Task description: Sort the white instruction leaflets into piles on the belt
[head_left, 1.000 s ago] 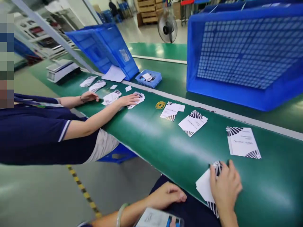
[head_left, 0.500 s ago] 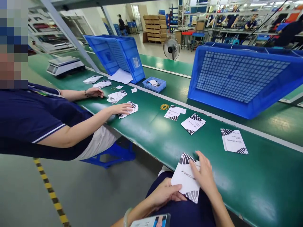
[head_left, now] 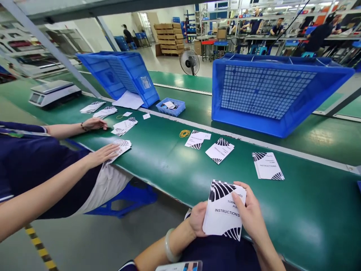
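A stack of white instruction booklets (head_left: 225, 222) with black striped corners is held upright between my two hands, just past the bench's near edge. My left hand (head_left: 199, 220) grips its left side, fingers partly hidden behind. Closed on the upper right edge is my right hand (head_left: 249, 209), thumb on the front cover. On the green bench beyond lie more booklets: one pile (head_left: 269, 166) to the right, another pile (head_left: 220, 150) in the middle, and a third (head_left: 195, 139) with a small white card (head_left: 206, 136) at its side.
Yellow rubber bands (head_left: 184, 133) lie near the middle. A small blue basket (head_left: 170, 107) and large tilted blue crates (head_left: 276, 98) stand along the back. At left, a co-worker's hand (head_left: 108, 152) rests on a booklet pile beside several others; a scale (head_left: 53, 92) sits farther off.
My hands have raised the booklet stack more upright, and my right hand has closed on its edge. The co-worker's near hand has drawn its pile toward the bench edge. The view has shifted right.
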Demonstrator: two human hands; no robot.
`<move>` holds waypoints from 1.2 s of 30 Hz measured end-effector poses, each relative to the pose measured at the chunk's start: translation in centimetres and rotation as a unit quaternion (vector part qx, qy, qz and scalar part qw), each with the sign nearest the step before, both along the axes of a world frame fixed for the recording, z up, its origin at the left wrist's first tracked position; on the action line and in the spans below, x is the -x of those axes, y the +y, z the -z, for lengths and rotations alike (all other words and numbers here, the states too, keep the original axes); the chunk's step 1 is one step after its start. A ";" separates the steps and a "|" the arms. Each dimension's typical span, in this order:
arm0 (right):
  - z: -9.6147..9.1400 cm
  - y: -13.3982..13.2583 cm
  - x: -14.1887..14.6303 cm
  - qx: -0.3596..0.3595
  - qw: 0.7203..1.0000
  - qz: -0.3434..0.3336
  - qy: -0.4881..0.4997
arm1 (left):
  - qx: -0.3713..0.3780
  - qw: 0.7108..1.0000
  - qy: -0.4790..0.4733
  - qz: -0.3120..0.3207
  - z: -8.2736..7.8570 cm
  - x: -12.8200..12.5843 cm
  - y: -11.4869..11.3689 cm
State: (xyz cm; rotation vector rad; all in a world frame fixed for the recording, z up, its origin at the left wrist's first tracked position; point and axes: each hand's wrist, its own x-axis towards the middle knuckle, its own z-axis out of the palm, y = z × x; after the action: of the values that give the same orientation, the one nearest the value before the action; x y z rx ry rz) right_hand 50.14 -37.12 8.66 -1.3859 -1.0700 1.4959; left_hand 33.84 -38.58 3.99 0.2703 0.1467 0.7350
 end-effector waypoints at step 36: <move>1.5 14.5 -9.8 -0.172 0.859 0.098 -0.472 | 0.079 0.996 0.033 0.008 -1.4 0.8 8.5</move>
State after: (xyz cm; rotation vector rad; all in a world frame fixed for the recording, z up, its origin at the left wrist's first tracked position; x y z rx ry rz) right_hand 59.96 -22.59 7.12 -1.9203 -1.6041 0.3642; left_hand 33.01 -30.03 5.36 0.1444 0.2644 0.6950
